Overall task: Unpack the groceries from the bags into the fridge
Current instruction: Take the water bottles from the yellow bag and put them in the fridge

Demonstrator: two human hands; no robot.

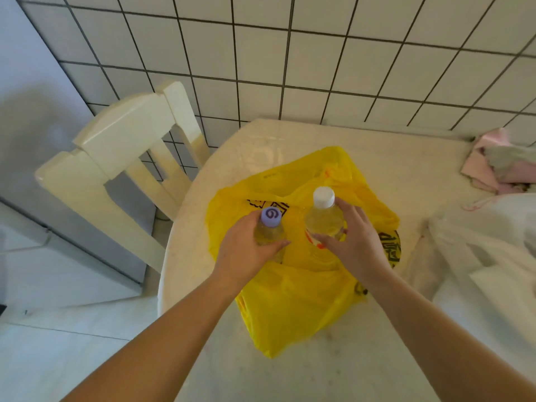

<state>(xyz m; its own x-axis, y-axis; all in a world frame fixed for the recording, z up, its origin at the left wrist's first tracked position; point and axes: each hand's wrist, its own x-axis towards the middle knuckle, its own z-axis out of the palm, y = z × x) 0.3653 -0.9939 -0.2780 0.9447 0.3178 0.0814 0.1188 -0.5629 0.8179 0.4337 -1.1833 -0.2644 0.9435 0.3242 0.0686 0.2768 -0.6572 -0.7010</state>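
Note:
A yellow plastic bag (298, 309) lies open on the round cream table (319, 372). Two clear bottles stand upright in its mouth. My left hand (243, 253) is wrapped around the shoulder of the bottle with the purple cap (271, 217). My right hand (356, 242) grips the taller bottle with the white cap (323, 198). The lower parts of both bottles are hidden by my hands and the bag. The grey fridge (32, 117) stands shut at the far left.
A cream chair (121, 158) sits between the fridge and the table, against the white tiled wall (319, 59). A white plastic bag (487, 256) lies on the table's right side, with pink and grey cloth (499, 163) behind it.

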